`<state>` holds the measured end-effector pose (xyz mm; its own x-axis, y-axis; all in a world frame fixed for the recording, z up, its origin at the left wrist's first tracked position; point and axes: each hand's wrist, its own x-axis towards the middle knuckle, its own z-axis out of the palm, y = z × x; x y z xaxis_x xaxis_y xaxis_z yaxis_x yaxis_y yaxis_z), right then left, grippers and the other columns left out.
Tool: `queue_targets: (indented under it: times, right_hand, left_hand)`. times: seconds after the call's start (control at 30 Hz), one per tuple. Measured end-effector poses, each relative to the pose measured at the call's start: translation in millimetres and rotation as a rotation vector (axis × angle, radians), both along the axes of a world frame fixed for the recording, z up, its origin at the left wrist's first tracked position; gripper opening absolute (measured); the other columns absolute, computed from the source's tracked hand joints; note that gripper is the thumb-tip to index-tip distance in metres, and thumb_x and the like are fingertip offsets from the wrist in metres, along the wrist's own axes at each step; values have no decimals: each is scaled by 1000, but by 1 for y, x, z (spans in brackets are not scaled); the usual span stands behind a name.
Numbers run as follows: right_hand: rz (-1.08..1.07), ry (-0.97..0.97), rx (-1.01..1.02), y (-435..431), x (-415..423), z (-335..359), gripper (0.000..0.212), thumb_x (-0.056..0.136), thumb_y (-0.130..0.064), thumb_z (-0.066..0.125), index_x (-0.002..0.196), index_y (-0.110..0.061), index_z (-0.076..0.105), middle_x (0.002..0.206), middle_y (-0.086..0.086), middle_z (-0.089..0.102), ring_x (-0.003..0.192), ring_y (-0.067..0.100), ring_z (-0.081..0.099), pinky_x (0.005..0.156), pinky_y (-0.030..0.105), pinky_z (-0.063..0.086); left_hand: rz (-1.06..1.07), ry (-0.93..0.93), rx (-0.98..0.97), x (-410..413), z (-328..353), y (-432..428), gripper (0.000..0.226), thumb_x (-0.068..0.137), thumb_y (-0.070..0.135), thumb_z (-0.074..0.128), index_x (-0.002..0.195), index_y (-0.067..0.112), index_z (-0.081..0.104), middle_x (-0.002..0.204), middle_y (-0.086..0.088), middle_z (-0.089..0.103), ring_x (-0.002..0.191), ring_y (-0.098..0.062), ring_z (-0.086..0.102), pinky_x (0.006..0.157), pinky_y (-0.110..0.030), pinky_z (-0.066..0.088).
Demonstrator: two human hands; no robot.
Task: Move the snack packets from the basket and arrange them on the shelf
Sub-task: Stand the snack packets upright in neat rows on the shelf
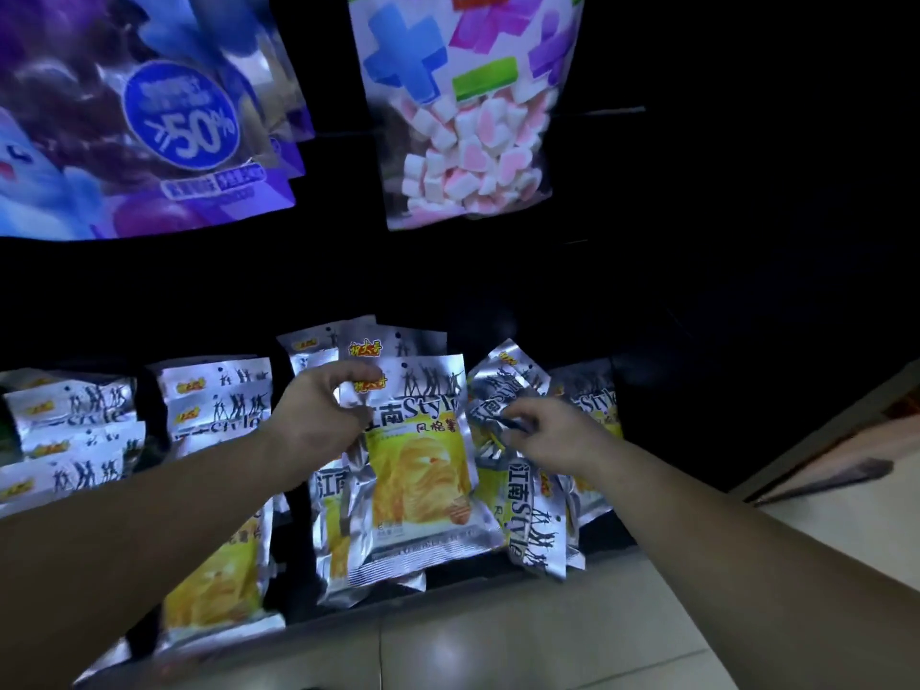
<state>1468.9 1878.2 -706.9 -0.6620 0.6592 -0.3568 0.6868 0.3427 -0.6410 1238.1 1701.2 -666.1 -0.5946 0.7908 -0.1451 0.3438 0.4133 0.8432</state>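
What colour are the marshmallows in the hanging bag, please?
Pink and white marshmallows, clearest in the head view.

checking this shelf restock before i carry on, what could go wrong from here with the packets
1. The left hand pinches only the top corner of the front packet, so it may slip or swing and knock over the packets behind.
2. The right hand is on a tilted packet in a loose, overlapping heap; pulling it could drag its neighbours along.
3. One packet lies sideways at the shelf's front edge and might slide onto the floor.

Shop — shelf (498, 572) of snack packets (423, 470)
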Motion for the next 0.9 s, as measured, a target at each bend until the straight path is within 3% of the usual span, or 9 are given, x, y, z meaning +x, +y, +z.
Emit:
queue_targets:
  times: [0.13, 0.2, 0.3, 0.43, 0.53, 0.63, 0.7, 0.77, 0.9]
  right_hand:
    - [145, -47, 85, -23, -26, -36, 58, 82, -53, 71, 137, -40, 57, 133, -9, 57, 114, 18, 62, 86, 31, 52]
    - [293, -167, 205, -26, -35, -67, 97, 64, -69, 66, 152, -42, 37, 162, -6, 31, 149, 22, 32, 110, 45, 44]
    - [444, -409, 366, -29, -37, -93, 119, 69, -75, 62, 162, -30, 3, 171, -5, -1, 157, 24, -9, 122, 60, 21]
    - [534, -547, 451, -40, -38, -97, 99, 89, -64, 55, 160, -14, 7, 161, 13, 29, 153, 35, 15, 126, 53, 5]
    - [454, -516, 430, -40, -42, -89, 93, 90, -56, 63, 159, -14, 17, 157, 13, 40, 150, 34, 26, 124, 48, 19]
    - [342, -331, 432, -31, -42, -68, 107, 64, -45, 89, 148, -27, 26, 141, 4, 57, 131, 31, 53, 102, 43, 49]
    - [328, -264, 426, -24, -38, -46, 88, 67, -36, 87, 138, -32, 35, 121, -1, 66, 102, 24, 63, 78, 29, 48]
    - [307, -255, 432, -17, -31, -22, 86, 71, -48, 83, 140, -45, 32, 108, -5, 68, 84, 21, 61, 67, 27, 41]
    - [185, -290, 509, -4, -11, 12, 88, 65, -91, 60, 138, -51, 30, 111, -5, 68, 99, 24, 65, 69, 31, 43]
  left_hand:
    - [-50, -9, -45, -12, -3, -7, 37, 93, 1, 71, 116, 30, 69, 144, 16, 53, 53, -29, 67, 68, -49, 62]
    - [-69, -24, -57, -16, -4, -6, 37, 93, 3, 71, 117, 31, 69, 145, 17, 53, 56, -30, 69, 70, -43, 63]
    - [-71, -48, -63, -19, -10, -2, 37, 93, 2, 71, 118, 29, 69, 143, 20, 53, 60, -34, 70, 63, -34, 61]
    - [-72, -81, -68, -22, -13, 2, 37, 93, 0, 69, 117, 28, 70, 136, 24, 55, 56, -33, 63, 60, -34, 58]
    - [-74, -101, -56, -20, -15, 1, 38, 94, 0, 68, 117, 30, 69, 122, 35, 58, 62, -49, 64, 56, -44, 57]
    - [-71, -73, -54, -12, -14, -1, 37, 93, -1, 68, 115, 29, 69, 120, 33, 59, 55, -41, 61, 52, -38, 54]
    - [-65, -50, -56, -8, -10, -4, 37, 93, -1, 68, 113, 29, 70, 123, 28, 60, 55, -41, 61, 52, -39, 54]
    - [-53, -40, -46, -5, -5, -6, 38, 92, -2, 67, 112, 30, 70, 121, 22, 63, 57, -44, 62, 56, -46, 57]
    - [-4, -32, -8, 2, 5, -4, 40, 92, -1, 66, 113, 33, 68, 118, 15, 67, 45, -28, 54, 48, -36, 51]
